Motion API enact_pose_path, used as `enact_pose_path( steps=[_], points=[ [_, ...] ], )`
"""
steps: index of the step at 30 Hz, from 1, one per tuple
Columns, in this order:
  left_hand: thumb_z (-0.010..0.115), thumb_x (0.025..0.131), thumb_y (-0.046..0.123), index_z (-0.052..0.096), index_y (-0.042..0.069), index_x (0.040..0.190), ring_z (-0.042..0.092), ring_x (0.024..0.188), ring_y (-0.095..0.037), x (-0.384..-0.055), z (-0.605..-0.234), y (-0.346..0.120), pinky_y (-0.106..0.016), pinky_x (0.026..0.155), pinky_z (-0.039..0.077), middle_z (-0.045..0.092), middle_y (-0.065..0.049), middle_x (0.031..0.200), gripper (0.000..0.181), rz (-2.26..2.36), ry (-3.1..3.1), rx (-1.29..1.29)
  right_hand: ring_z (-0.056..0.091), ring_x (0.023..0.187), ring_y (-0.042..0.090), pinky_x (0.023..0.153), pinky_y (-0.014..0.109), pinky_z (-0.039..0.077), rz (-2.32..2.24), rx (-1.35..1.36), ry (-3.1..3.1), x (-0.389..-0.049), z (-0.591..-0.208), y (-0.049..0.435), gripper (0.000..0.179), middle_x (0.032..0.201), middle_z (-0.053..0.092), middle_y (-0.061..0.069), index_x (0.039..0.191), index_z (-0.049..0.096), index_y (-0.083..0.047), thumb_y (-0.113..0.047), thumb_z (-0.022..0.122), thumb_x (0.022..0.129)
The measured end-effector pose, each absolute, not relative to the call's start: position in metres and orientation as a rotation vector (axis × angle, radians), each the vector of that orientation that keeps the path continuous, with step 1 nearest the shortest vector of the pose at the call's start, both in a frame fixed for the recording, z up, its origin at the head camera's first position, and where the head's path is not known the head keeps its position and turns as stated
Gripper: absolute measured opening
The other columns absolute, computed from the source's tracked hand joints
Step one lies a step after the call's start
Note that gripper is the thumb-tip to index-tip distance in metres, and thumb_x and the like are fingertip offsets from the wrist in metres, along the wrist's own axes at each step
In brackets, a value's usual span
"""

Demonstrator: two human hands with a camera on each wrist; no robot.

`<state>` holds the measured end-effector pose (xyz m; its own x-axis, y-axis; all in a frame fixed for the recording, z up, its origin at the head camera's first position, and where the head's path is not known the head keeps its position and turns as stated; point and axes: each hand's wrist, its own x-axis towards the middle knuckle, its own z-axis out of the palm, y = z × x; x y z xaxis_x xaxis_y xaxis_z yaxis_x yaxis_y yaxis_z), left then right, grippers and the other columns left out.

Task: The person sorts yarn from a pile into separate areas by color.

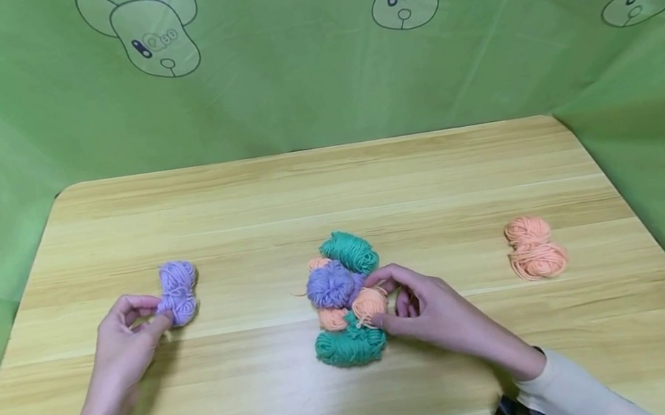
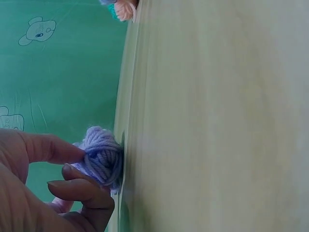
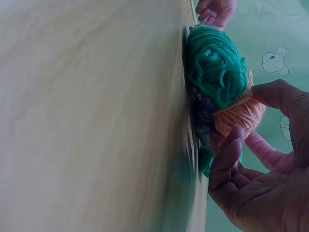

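We see our right hand (image 1: 427, 308) at the near right edge of a heap of small wound yarn bundles, and the peach-orange yarn bundle (image 1: 369, 303) it works on lies just to the left of its fingertips, touching them. That hand is plainly the nearer one; our left hand (image 1: 125, 342) is well apart, off to the far left. The bundle is roundish, so we cannot tell a long axis. Thumb and forefinger of the right hand pinch the bundle from either side, the other fingers loosely bent below it, as the right wrist view shows (image 3: 239, 113). Just behind the peach bundle, away from the hand, sit a lilac yarn bundle (image 1: 330, 286) and a teal-green yarn bundle (image 1: 349, 252); another teal-green yarn bundle (image 1: 349, 346) lies on the near side, against it.

Our left hand pinches a bow-shaped lilac yarn bundle (image 1: 178, 292) between thumb and forefinger at its near end; the bundle rests on the pale wooden table (image 1: 241, 207) and stretches away from the fingertips
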<state>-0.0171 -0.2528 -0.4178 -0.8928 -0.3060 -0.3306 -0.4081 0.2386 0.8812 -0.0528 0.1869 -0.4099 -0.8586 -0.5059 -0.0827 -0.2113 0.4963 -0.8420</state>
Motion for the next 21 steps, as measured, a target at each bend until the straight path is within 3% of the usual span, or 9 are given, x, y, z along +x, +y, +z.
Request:
enact_pose_path(
  steps=[9,21],
  points=[
    [0.069,0.101,0.002,0.052,-0.002,0.138,0.056,0.09,-0.01,-0.0152,-0.4166,-0.2507,-0.023,0.067,0.053,0.053,-0.01,0.13,0.041,1.723,2.407,-0.671,0.059,0.072,0.014,0.06,0.028,0.051,-1.307,-0.634,2.449,-0.0521,-0.4134,0.1864,0.043,0.086,0.063,-0.002,0.133,0.071,-0.021,-0.021,0.088,0.093],
    [0.072,0.1,0.002,0.051,-0.002,0.142,0.049,0.073,-0.006,-0.0117,-0.4134,-0.2461,-0.021,0.058,0.047,0.05,-0.013,0.14,0.047,1.728,2.473,-0.655,0.058,0.072,0.014,0.061,0.028,0.051,-1.311,-0.627,2.471,-0.0516,-0.4115,0.1838,0.041,0.089,0.063,-0.002,0.129,0.071,-0.021,-0.016,0.088,0.092]
  ],
)
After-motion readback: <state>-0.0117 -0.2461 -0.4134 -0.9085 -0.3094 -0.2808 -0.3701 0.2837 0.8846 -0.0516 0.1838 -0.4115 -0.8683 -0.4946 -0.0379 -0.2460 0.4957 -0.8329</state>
